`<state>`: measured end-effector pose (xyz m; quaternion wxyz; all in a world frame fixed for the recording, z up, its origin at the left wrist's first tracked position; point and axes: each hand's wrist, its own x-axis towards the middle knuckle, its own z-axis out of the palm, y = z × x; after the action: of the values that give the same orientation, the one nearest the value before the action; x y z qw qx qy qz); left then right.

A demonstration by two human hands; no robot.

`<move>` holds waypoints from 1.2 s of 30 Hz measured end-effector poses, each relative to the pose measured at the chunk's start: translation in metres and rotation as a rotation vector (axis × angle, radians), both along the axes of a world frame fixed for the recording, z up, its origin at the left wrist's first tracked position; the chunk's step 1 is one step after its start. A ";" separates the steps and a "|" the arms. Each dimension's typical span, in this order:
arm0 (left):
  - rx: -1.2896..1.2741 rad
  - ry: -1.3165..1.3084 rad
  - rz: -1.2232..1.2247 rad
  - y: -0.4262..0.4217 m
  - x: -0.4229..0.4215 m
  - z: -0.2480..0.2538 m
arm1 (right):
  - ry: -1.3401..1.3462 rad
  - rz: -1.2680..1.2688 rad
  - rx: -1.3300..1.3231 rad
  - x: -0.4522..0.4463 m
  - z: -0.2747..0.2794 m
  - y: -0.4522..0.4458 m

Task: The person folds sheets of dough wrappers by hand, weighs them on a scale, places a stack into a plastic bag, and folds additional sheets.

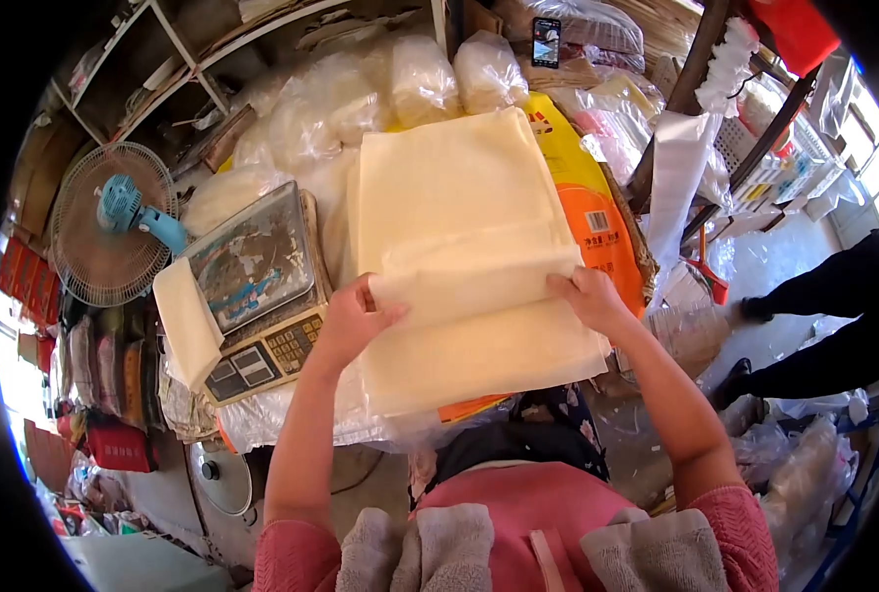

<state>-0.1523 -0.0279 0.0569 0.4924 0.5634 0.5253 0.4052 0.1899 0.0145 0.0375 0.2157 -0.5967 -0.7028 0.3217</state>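
Head view: left hand, fingers curled, thumb spread, gripping the left side of a thin cream sheet; right hand, closed in a pinch on its right side. Sheet folded over cream sheet stack, between digital weighing scale and yellow-and-orange printed sack.

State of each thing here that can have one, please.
Left hand, holding the top sheet
Right hand, holding it too
Sheet stack, lying flat
Scale, loose sheet draped over one side
Fan, running or not unclear
Phone, screen lit
Plastic bags, filled
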 end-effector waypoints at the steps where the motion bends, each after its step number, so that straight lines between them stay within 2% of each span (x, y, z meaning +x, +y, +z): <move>1: -0.011 -0.114 0.074 0.004 0.006 -0.007 | -0.001 -0.021 0.047 -0.005 0.000 0.005; 3: 0.037 -0.008 0.202 0.013 0.011 -0.022 | 0.037 -0.054 0.117 -0.016 0.001 0.014; 7: 0.041 0.347 0.414 0.017 0.027 -0.033 | -0.131 -0.076 0.114 -0.027 -0.009 0.033; 10: 0.104 0.658 0.445 0.020 0.031 -0.042 | -0.217 -0.095 0.119 -0.035 -0.011 0.041; 13: 0.489 1.025 0.302 0.028 0.031 -0.044 | -0.267 -0.086 0.085 -0.039 -0.005 0.041; 16: 0.446 1.138 0.154 0.034 0.049 -0.042 | -0.273 -0.102 0.065 -0.042 -0.002 0.042; 17: 0.315 1.111 0.099 0.036 0.052 -0.040 | -0.265 -0.103 0.036 -0.041 0.000 0.044; 19: 0.338 1.101 0.124 0.036 0.054 -0.049 | -0.250 -0.106 -0.029 -0.040 0.003 0.045; 22: 0.388 1.100 0.149 0.038 0.054 -0.058 | -0.362 -0.054 0.316 -0.047 0.011 0.035; 25: 0.438 1.099 0.182 0.038 0.053 -0.064 | -0.404 0.257 0.726 -0.057 0.015 0.039; 28: 0.450 1.066 0.187 0.037 0.054 -0.065 | -0.463 0.345 0.568 -0.060 -0.026 0.038; 32: 0.410 1.034 0.163 0.040 0.050 -0.068 | -0.480 0.348 0.603 -0.060 -0.035 0.041; 34: 0.416 0.698 0.071 0.045 0.023 -0.079 | -0.538 0.351 0.581 -0.064 -0.038 0.042; 35: 0.423 0.482 0.132 0.037 0.014 -0.065 | -0.561 0.358 0.587 -0.065 -0.037 0.042; 36: 0.510 0.699 0.233 0.030 -0.002 -0.051 | -0.551 0.363 0.572 -0.066 -0.036 0.042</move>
<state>-0.1541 0.0019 0.0055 0.0817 0.7068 0.6035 0.3599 0.1238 0.0567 0.0011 0.1166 -0.4433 -0.8884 -0.0244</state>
